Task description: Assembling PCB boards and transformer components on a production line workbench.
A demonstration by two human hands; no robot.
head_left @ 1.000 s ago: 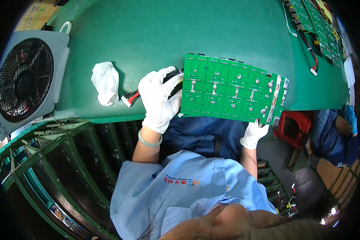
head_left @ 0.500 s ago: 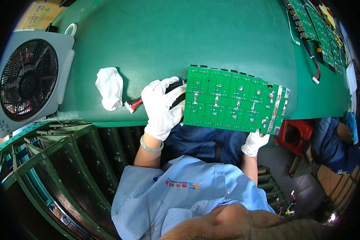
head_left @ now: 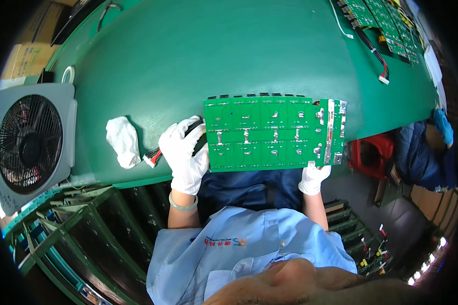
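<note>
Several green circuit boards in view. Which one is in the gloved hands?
The large green board at the near table edge, gripped by the left hand and right hand. The other boards lie untouched at the table's far right.

White gloves [head_left: 185,155], light-blue shirt [head_left: 249,249]

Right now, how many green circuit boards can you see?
2 clearly: one large circuit board held between both gloved hands at the table edge, another board at the far right; more may lie hidden there.
</note>
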